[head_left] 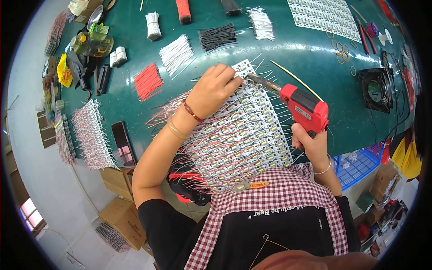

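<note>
A white panel of small LED boards (270, 130) lies at the table's front edge, with rows of thin red, white and black wires soldered along it. My right hand (313, 145) is wrapped round the handle of a red and black soldering gun (302, 105). The gun's metal tip points left and meets the panel near its far end. My left hand (215, 89) rests over the panel's far left part, its fingers pinched close to the tip; what they hold is hidden. A thin yellowish stick (297, 80) lies beyond the gun.
Loose piles of red wires (148, 81), white wires (176, 54) and black wires (218, 37) lie beyond my left hand. Farther right are a bare LED panel (324, 18), pliers (366, 36) and a black fan (376, 90). A phone (123, 143) and wired panels (92, 135) sit left.
</note>
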`<state>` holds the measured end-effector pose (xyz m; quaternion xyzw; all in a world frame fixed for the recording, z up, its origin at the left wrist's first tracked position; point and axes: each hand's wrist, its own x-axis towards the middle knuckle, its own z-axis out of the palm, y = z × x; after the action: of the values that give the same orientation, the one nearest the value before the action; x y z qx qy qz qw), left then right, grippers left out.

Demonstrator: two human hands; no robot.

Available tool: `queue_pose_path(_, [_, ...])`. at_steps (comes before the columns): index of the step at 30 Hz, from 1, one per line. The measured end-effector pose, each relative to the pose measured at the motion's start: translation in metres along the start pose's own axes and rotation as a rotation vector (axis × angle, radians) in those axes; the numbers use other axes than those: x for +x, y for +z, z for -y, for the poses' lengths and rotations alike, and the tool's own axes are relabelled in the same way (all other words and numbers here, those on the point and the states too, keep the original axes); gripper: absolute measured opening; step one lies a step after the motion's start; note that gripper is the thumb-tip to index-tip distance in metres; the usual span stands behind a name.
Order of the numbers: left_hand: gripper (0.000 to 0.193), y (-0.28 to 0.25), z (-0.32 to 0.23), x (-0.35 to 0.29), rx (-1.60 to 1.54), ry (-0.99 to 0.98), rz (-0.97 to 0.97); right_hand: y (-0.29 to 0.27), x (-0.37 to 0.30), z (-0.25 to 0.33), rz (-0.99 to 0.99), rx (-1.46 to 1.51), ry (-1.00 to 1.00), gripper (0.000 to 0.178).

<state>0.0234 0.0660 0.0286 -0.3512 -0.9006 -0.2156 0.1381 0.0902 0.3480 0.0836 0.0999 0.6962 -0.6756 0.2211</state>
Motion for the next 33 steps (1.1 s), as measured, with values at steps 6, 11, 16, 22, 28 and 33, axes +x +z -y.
queue_pose_path(6, [0.017,-0.0017,-0.0006,0.0011,0.012,0.009,0.049,-0.0012,0.0009,-0.0034,0.014,-0.024,-0.003,0.017])
queue_pose_path(11, [0.016,-0.0023,-0.0017,0.0028,0.018,0.009,0.052,0.002,-0.0019,-0.0022,-0.039,0.013,-0.01,0.017])
queue_pose_path(16, [0.016,-0.0027,-0.0016,0.0042,0.0,0.017,0.02,-0.0014,-0.0035,-0.0049,-0.024,-0.051,-0.069,0.025])
queue_pose_path(22, [0.015,-0.0016,-0.0015,0.0026,0.051,0.025,0.053,0.0005,-0.0021,-0.0015,0.001,-0.033,-0.027,0.019])
queue_pose_path(28, [0.014,-0.001,-0.0017,0.0027,0.069,0.038,0.04,0.0003,-0.0012,-0.0064,0.016,-0.063,-0.021,0.017])
queue_pose_path(33, [0.014,-0.001,-0.0012,0.0024,0.063,0.038,0.037,-0.0001,-0.0021,-0.0056,0.031,-0.123,-0.052,0.022])
